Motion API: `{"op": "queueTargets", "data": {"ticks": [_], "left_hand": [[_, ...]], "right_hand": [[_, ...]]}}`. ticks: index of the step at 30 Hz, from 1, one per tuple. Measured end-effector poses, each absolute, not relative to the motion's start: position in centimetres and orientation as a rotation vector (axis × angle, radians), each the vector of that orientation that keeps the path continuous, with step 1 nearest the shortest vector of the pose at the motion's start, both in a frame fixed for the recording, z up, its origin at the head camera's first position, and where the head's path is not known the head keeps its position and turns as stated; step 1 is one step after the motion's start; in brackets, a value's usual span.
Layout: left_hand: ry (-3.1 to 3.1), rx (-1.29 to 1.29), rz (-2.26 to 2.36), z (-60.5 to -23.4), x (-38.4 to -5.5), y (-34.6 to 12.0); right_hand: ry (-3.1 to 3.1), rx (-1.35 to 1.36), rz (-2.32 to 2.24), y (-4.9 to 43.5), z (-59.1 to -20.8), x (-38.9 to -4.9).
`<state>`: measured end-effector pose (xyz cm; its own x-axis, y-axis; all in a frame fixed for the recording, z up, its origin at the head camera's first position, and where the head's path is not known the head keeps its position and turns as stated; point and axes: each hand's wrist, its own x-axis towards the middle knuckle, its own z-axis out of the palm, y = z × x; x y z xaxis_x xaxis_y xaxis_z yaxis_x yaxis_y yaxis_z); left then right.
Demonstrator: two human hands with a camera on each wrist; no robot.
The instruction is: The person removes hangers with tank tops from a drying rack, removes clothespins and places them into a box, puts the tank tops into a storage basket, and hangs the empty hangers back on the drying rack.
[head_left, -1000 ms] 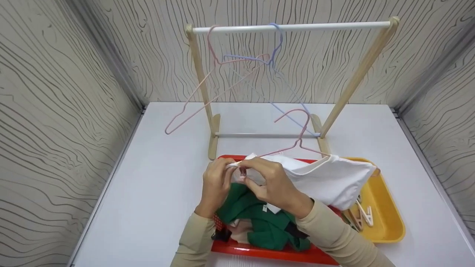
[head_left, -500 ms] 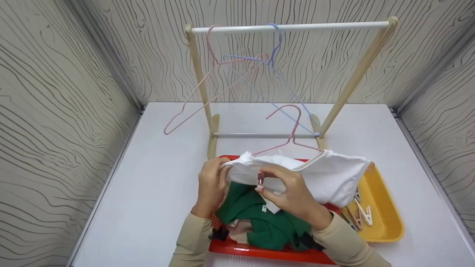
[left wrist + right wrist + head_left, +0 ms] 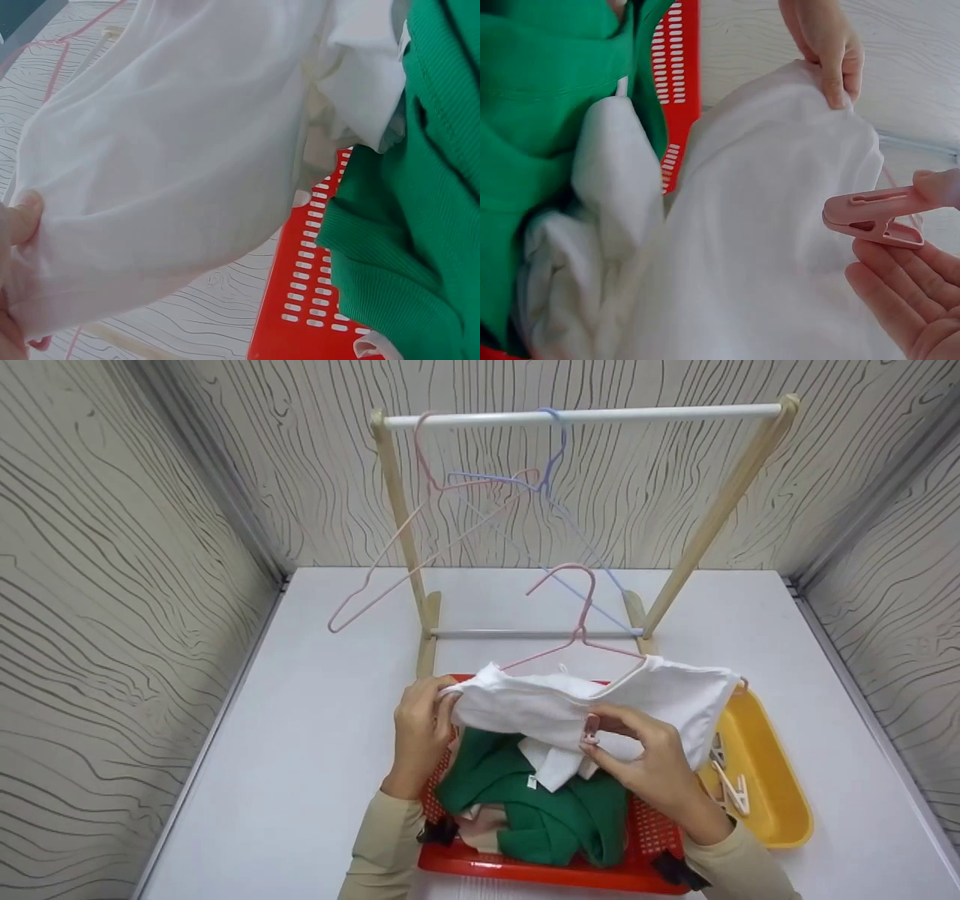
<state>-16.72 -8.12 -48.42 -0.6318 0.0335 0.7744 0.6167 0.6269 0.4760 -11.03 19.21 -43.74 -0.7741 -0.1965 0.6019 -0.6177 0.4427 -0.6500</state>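
Observation:
A white shirt (image 3: 637,697) hangs on a pink hanger (image 3: 580,607), held above a red basket. My left hand (image 3: 417,731) pinches the shirt at its left shoulder, thumb on the cloth. Between thumb and fingertips of my right hand (image 3: 660,765) is a pink clothespin (image 3: 881,214), held in front of the shirt's middle. In the right wrist view the clothespin's jaws look closed, with no cloth between them. The fabric hides the hanger's lower part. Under the shirt, green clothing (image 3: 555,825) and a white cloth piece (image 3: 555,769) lie in the basket.
The red basket (image 3: 540,876) stands at the table's front. To its right is a yellow tray (image 3: 787,810) with several clothespins (image 3: 733,787). Behind, a wooden rack with a white bar (image 3: 660,414) carries another pink hanger (image 3: 375,562) and a blue hanger (image 3: 559,450).
My right hand has moved right, away from my left hand, taking the pink clothespin along. The shirt and its hanger have shifted a little left and up. My left hand keeps its hold.

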Motion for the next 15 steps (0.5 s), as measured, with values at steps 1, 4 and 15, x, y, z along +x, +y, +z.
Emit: {"op": "queueTargets", "data": {"ticks": [1,4,15], "left_hand": [[-2.093,-0.505,-0.978,-48.4,-16.7,-8.2],[-2.109,-0.487,-0.981,-48.2,-16.7,-8.3],[-2.110,-0.456,-0.982,-48.0,-16.6,-8.7]], "right_hand": [[-2.266,0.652,1.289,19.5,-43.9,-10.9],[-2.295,0.550,1.306,20.6,-44.2,-10.5],[-2.392,0.142,1.303,26.4,-44.9,-9.6]]}}
